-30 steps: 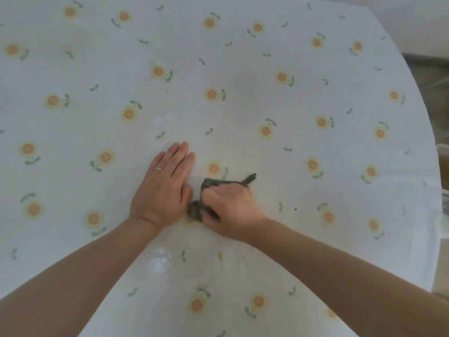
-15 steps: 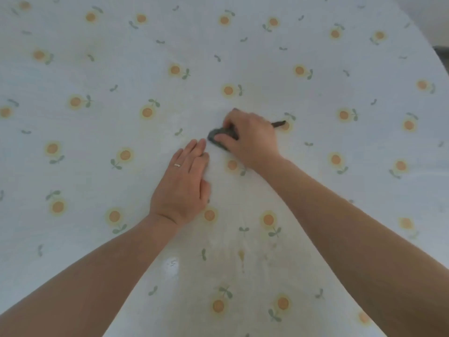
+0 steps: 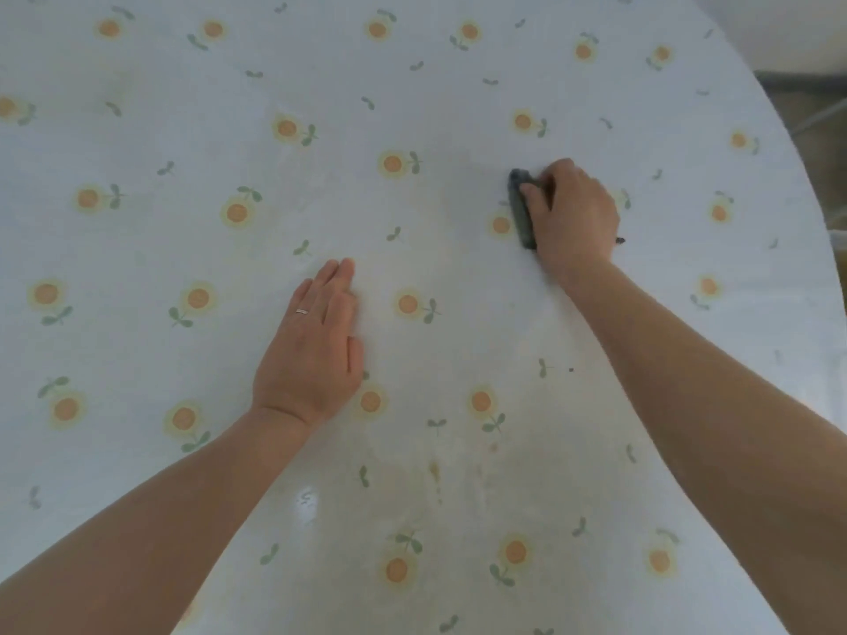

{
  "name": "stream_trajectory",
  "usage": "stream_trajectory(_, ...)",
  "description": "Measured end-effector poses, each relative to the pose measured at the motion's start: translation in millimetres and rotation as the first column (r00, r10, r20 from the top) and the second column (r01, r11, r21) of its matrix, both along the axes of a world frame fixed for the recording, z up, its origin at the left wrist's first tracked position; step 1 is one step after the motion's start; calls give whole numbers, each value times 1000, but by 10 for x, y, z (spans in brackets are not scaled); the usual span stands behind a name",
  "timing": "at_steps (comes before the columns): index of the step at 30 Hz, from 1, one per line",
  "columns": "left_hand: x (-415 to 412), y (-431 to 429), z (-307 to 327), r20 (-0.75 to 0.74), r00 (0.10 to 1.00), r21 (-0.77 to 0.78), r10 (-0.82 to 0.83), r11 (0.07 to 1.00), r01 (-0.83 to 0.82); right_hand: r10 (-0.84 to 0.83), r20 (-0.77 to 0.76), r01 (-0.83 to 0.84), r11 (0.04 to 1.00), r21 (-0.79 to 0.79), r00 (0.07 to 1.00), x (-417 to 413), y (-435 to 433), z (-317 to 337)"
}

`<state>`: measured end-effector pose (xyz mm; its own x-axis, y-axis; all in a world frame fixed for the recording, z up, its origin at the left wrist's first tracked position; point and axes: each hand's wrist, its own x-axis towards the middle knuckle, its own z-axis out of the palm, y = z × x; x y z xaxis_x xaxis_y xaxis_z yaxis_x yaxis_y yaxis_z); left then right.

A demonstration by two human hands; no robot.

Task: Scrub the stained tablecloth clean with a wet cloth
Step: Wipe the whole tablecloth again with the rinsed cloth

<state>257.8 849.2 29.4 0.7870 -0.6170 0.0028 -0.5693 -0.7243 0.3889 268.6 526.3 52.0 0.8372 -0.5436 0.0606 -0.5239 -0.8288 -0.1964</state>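
A white tablecloth point(image 3: 229, 84) printed with orange flowers covers the whole table. Faint yellowish stains point(image 3: 435, 472) mark it near the front middle, with a wet shine just left of them. My right hand point(image 3: 573, 217) grips a dark grey wet cloth point(image 3: 520, 208), bunched under the fingers and pressed on the tablecloth at the right of centre. My left hand point(image 3: 316, 346) lies flat on the tablecloth, fingers straight and together, a ring on one finger. It holds nothing.
The table's curved right edge point(image 3: 797, 185) runs down the right side, with floor and a pale object beyond it. A small dark speck point(image 3: 571, 369) sits on the tablecloth below my right forearm.
My right hand has carried the cloth away from my left hand, up and to the right across the tablecloth. My left hand stays flat in about the same spot.
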Motion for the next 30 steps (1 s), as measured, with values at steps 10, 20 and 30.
stream_trajectory(10,15,-13,-41,22,1000,-19,-22,1000,22,546,9,-538,822,186,838,-699,1082,-15)
stream_trajectory(20,9,-14,-73,37,999,-16,-34,999,35,-656,32,654,755,49,754,-367,-687,-65)
stream_trajectory(30,15,-10,-48,32,997,11,-70,998,69,328,58,-333,920,206,943,-1124,1498,33)
